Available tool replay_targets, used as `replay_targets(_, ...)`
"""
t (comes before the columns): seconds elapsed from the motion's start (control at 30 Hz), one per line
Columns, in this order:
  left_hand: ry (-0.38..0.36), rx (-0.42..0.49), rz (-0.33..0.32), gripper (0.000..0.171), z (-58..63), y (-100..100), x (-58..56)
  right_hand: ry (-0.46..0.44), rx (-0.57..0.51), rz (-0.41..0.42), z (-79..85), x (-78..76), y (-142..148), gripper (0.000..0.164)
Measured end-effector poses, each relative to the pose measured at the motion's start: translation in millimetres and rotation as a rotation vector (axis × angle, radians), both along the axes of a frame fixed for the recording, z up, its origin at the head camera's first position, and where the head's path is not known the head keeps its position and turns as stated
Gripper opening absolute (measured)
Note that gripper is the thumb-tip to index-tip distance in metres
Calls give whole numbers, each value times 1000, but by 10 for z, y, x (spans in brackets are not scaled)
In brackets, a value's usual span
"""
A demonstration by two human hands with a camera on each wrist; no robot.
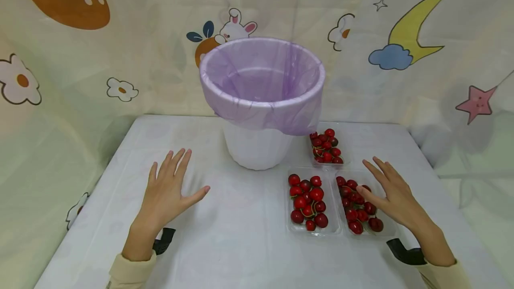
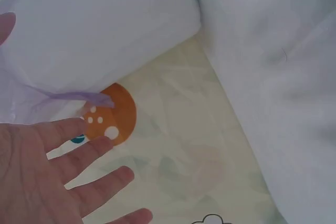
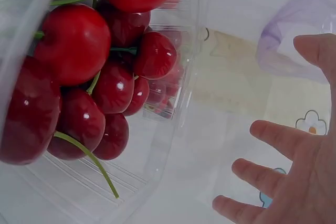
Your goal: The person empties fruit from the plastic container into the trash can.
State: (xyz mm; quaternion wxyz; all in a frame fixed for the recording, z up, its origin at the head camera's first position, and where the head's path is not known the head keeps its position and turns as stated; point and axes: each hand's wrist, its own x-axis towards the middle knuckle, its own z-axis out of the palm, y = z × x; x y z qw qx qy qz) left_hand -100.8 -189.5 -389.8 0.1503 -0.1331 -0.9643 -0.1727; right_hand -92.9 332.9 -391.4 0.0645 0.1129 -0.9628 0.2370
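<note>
Both hands hover over the white table with fingers spread, holding nothing. My left hand [image 1: 166,195] is at the left, in front of the bin and apart from it. Over the right-hand clear plastic box of cherries [image 1: 355,206] hangs my right hand [image 1: 395,197], its thumb and fingers extended. Red cherries with green stems [image 3: 76,43] fill that box in the right wrist view. Beside it on the left lies a second box of cherries [image 1: 307,202]. A third box of cherries [image 1: 327,148] sits behind, partly hidden by the bin's purple liner.
A white bin [image 1: 257,144] with a purple bag [image 1: 297,115] folded over its rim stands at the table's back middle. Behind the white table [image 1: 241,244] hangs a cream cloth [image 1: 160,57] printed with cartoon figures. Dark straps [image 1: 406,253] show at the wrists.
</note>
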Motion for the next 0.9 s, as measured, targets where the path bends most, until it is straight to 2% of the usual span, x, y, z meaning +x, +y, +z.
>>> replay_targets(0.1,36,45,-13,85,12,-14,-30,-30,-15,-10,30,18,6,74)
replay_targets(0.27,18,221,-28,61,61,-48,-134,-88,-60,-30,65,44,39,74)
replay_targets(0.37,-4,347,-26,52,104,-61,-209,-57,-76,-44,57,48,78,65)
replay_targets(0.47,22,458,-38,44,152,-49,-302,4,-71,-72,33,57,136,48)
replay_targets(0.57,60,562,-63,36,217,11,-439,3,-55,-133,9,108,218,40)
replay_targets(0.63,62,640,-76,32,288,60,-547,-36,-39,-179,-4,155,267,39)
replay_targets(0.73,13,799,-105,27,461,112,-708,-101,-33,-234,-36,212,325,41)
replay_targets(0.83,-42,975,-149,22,664,136,-876,-152,-47,-259,-71,235,363,44)
replay_targets(0.9,-52,1054,-171,20,782,149,-974,-193,-52,-263,-99,229,377,46)
